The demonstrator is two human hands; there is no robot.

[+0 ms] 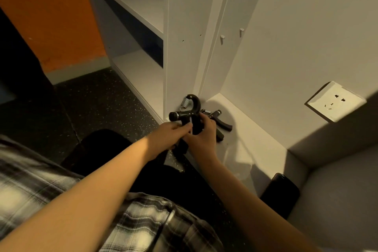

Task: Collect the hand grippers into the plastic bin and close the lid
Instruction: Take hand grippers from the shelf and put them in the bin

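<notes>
Together left hand (173,132) and right hand (202,137) clamp one hand gripper (191,108); second gripper (219,121) lies just behind.

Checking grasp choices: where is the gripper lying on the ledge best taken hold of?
Grip the lying gripper by its handles, probably from the right: they splay out toward the person, while its spring end sits behind the right hand.

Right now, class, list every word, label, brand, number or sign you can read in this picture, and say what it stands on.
No text can be read in this view.
Held hand gripper: no legible marking; its knob is too blurred to tell.
Second hand gripper on the white ledge: no legible marking.
Wall socket: slots only, no lettering shows.
</notes>
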